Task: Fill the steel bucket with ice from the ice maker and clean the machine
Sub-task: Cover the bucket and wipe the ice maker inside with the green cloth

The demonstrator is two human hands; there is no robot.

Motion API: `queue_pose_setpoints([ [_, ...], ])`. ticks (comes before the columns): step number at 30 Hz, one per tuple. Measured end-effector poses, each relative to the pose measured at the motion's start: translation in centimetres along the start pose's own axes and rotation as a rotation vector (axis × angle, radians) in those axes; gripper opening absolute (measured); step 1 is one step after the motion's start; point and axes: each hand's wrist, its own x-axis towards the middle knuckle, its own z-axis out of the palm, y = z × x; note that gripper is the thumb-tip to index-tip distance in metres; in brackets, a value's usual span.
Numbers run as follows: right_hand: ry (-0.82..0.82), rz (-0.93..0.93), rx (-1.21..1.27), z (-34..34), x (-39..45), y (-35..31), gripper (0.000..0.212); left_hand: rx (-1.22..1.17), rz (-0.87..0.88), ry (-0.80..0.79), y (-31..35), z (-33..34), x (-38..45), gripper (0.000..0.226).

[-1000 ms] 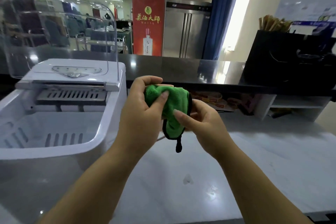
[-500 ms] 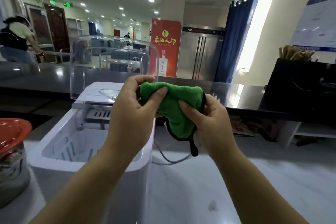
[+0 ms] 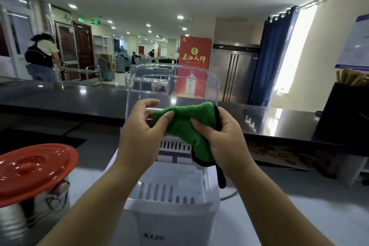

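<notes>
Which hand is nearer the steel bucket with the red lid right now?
Left. The left hand pinches the green cloth above the ice maker, on the side toward the steel bucket. The right hand grips the cloth's other end, farther away.

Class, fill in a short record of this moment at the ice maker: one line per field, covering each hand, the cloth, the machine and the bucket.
left hand: left hand pinches one end of the green cloth
right hand: right hand grips the cloth's other side
cloth: bunched, held in the air above the machine, black loop hanging
ice maker: white ice maker, clear lid raised, slotted basket visible, no ice seen
steel bucket: steel bucket left of the machine, red lid on it
</notes>
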Motion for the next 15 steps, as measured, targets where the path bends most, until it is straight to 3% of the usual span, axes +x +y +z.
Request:
queue_pose_setpoints([
  [8, 0.163, -0.366, -0.445, 2.9, 4.6, 0.2, 0.020, 0.264, 0.017, 0.159, -4.1, -3.6, 3.5, 0.048],
  [12, 0.264, -0.627, -0.748, 3.7, 7.4, 0.2, 0.025, 0.260, -0.112, 0.067, -6.2, -4.4, 5.0, 0.059],
  [15, 0.235, -0.793, -0.960, 4.2, 9.1, 0.4, 0.040, 0.190, -0.178, -0.034, -7.2, -4.3, 5.3, 0.061],
])
